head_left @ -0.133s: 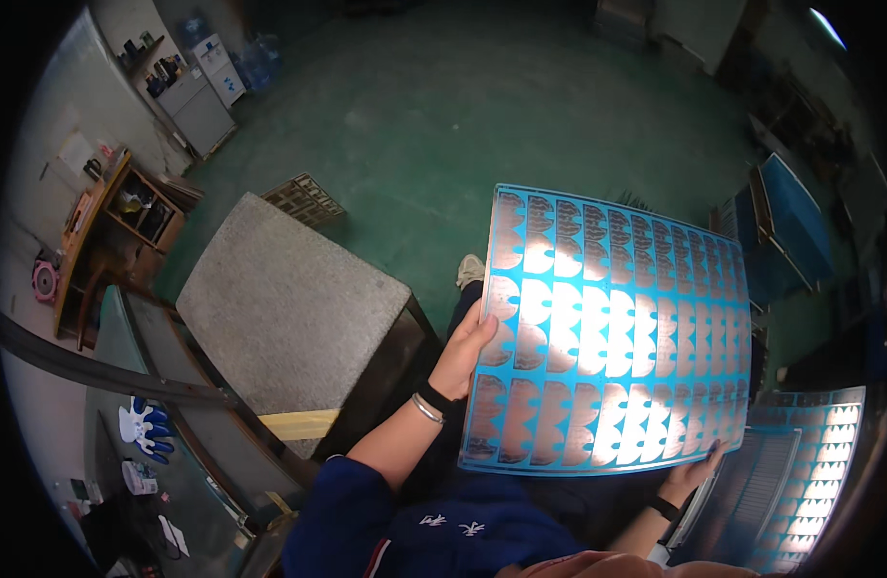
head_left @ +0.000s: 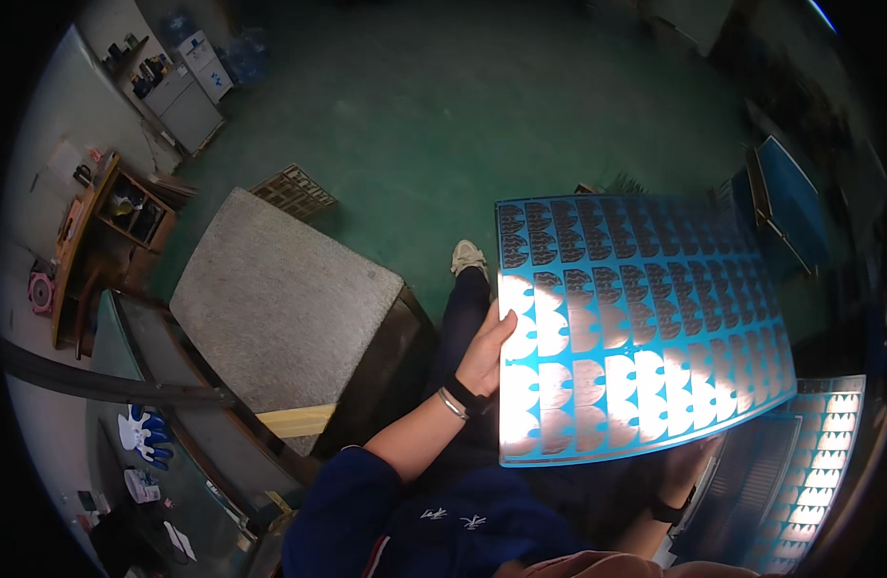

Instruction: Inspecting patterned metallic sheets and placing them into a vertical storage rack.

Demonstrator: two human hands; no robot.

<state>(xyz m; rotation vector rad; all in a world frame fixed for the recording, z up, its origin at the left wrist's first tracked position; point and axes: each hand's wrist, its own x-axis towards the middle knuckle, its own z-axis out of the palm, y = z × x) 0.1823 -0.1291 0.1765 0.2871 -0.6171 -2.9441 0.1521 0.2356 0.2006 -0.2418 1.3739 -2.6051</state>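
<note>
A large blue sheet (head_left: 622,342) printed with rows of shiny, copper-silver rounded shapes is held in front of me, right of centre. My left hand (head_left: 489,354) is closed on its left edge, with the thumb on top and the other fingers hidden beneath. At the near edge, toward the right, my right hand (head_left: 689,467) grips the sheet from below; its fingers are mostly hidden and dim. The sheet bows slightly and catches a bright glare across its left and near parts.
A grey-topped table (head_left: 289,299) stands to the left, a slatted crate (head_left: 294,190) behind it. A similar patterned sheet (head_left: 819,472) lies low at right. Blue-covered boards (head_left: 790,202) stand far right. A blue-and-white glove (head_left: 145,435) lies on the bench at lower left.
The sheet has shifted to the right and tilted, its glare sliding left and nearer. My left hand has moved right with it. A shoe and trouser leg show more.
</note>
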